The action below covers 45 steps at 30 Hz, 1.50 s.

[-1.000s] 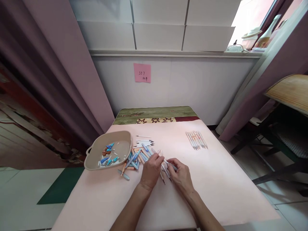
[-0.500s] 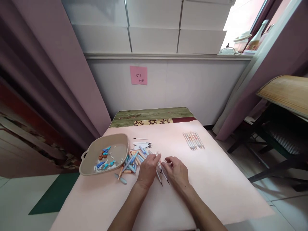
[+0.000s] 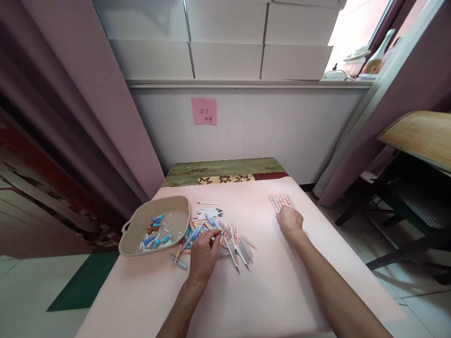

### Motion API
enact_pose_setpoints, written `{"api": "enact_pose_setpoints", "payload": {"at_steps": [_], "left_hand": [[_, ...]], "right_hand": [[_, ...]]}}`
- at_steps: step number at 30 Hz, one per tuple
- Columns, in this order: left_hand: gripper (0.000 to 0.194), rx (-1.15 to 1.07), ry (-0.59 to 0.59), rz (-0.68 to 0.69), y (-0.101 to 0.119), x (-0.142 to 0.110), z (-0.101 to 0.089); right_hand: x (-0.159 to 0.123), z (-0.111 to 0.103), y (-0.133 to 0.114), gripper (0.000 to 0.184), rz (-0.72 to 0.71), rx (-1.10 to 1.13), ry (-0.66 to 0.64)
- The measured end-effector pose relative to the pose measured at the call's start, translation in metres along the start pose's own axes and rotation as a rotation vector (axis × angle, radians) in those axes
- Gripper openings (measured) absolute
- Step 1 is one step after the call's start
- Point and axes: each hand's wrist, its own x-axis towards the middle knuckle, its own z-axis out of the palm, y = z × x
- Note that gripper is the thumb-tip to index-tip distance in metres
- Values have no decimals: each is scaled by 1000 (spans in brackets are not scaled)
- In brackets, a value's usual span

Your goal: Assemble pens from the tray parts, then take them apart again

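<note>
A loose heap of pens and pen parts (image 3: 225, 234) lies on the pink table cover (image 3: 268, 281). My left hand (image 3: 204, 253) rests on the near side of the heap, its fingers curled and pinching at a pen there. My right hand (image 3: 289, 219) has reached to the right, onto a neat row of finished pens (image 3: 281, 201), and covers the row's near end. Its fingers are bent down; what they hold, if anything, is hidden.
A beige tray (image 3: 136, 234) with blue and orange small parts sits at the left of the heap. White refills (image 3: 208, 211) lie behind the heap. A pink note (image 3: 204, 111) hangs on the wall. Chairs and a wooden table stand to the right.
My right hand left the heap and moved right and away to the row of pens. My left hand slid slightly left and stays on the heap.
</note>
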Motion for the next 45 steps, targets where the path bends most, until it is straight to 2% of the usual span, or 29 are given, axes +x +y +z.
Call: {"api": "enact_pose_setpoints", "payload": {"at_steps": [3,5,6,7,10,12,16,19,21,24,26,30,33,35,39,43,45], "left_hand": [[18,-149,1,-136,1,1,1],[24,-354,-11,-264,6,1,5],[30,-486,-23,-341,10,0,8],[38,-626,-38,-424,15,0,12],[51,-978,-96,-618,30,-1,20],[47,-1120,-114,-654,36,-1,22],[38,-1219,-70,-671,35,-2,17],[36,-1219,-45,-640,31,-3,15],[34,-1204,-14,-624,30,-5,16],[34,-1203,66,-636,30,-6,18],[34,-1217,93,-643,31,-6,19],[35,-1219,62,-646,34,-5,21],[34,-1219,57,-649,34,-5,22],[35,-1224,63,-650,33,-5,23],[36,-1209,52,-661,33,-4,23],[35,-1209,48,-664,34,-4,25],[35,-1210,44,-653,34,-4,26]], "right_hand": [[-15,-11,-6,20,-5,-7,22],[-37,-17,-10,21,-30,52,32],[-52,-19,-13,21,-51,107,28],[-68,-19,-17,21,-110,326,-13],[-117,-12,-31,29,-144,1047,-307],[-141,-5,-40,33,-147,1275,-477],[-156,4,-55,41,-89,1465,-715],[-154,6,-63,57,-17,1410,-867],[-153,7,-67,59,-47,1381,-833],[-156,5,-71,47,-161,1441,-612],[-157,5,-71,50,-176,1442,-522],[-155,7,-69,51,-108,1355,-624],[-154,7,-69,42,-173,1428,-530],[-154,6,-69,45,-201,1482,-489],[-154,7,-70,47,-117,1408,-612],[-153,10,-67,42,-176,1459,-535],[-152,11,-66,45,-159,1475,-564]]}}
